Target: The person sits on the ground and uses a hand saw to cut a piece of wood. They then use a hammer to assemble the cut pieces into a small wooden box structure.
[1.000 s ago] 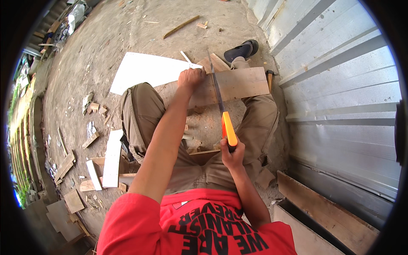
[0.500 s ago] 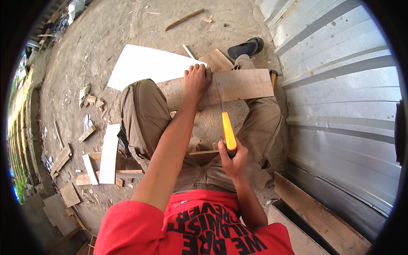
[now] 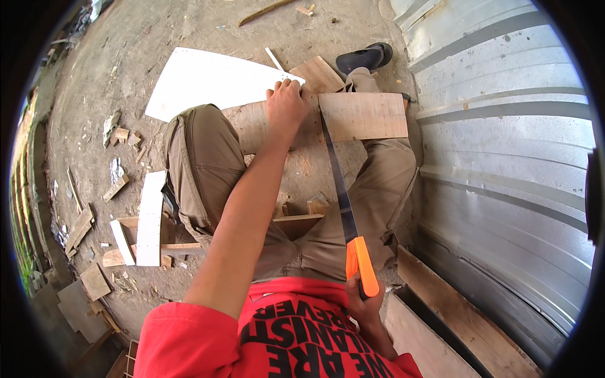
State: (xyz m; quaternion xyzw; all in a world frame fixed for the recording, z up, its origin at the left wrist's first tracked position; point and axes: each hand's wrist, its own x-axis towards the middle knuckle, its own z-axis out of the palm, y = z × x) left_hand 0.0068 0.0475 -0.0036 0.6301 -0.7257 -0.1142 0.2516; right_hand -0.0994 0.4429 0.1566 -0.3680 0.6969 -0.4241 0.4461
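Orange plastic is marking the handle (image 3: 361, 264) of the saw (image 3: 341, 195), and our right hand (image 3: 366, 301) is wrapping firmly around it near our red shirt (image 3: 277, 295). That handle is hiding part of the fingers. At the far end the blade's tip is disappearing at a dark line across the wooden board (image 3: 365, 118); how deep that line is running, we are failing to make out. Our left hand (image 3: 288, 106) is clamping over the board's far edge, its fingertips curling out of sight, while hand and wrist are covering a stretch of wood. Behind the board's right end something dark (image 3: 406, 98) is barely peeping out, too little of it showing for us to name. The white panel (image 3: 208, 82) is sliding out of view under the board and hand.

The saw is pointing away from us, tip leaning slightly left, its long axis running nearly square to the board's. The board is lying crosswise in front of us, long axis going left to right, its right part resting over our right leg (image 3: 384, 176), its left end sitting beside our left knee (image 3: 201, 132).
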